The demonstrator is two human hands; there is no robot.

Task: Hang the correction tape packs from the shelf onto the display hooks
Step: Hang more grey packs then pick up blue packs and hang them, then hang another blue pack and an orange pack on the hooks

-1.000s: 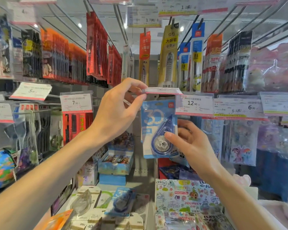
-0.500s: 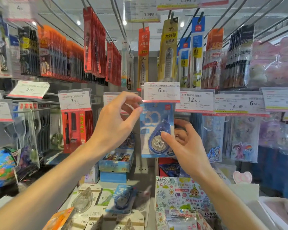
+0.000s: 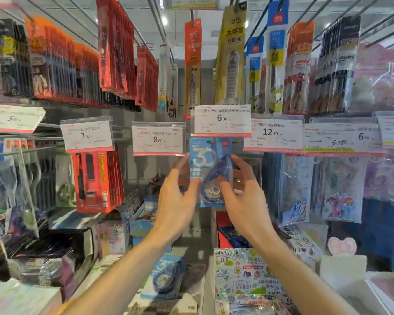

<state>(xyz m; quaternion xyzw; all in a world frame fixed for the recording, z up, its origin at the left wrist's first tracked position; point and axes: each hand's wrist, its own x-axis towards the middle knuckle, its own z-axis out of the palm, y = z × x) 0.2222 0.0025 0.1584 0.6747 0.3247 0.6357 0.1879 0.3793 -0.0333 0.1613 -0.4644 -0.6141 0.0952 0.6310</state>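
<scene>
Evidently light and stiff, the blue correction tape pack [image 3: 210, 171] hangs under the 6.00 price tag [image 3: 222, 120], both hands, left hand [image 3: 176, 202] and right hand [image 3: 245, 201], pinching its side edges, best held by the card.

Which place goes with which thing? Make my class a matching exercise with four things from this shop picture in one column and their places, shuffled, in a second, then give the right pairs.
Things
1. 6.00 price tag
2. hanging correction tape pack
3. second correction tape pack
4. 8.00 price tag

Places
A. lying flat on the shelf, low between the two forearms
B. between the left hand and the right hand
C. directly above the hanging pack
D. left of the hanging pack's top edge

Pairs: 1-C, 2-B, 3-A, 4-D
</scene>
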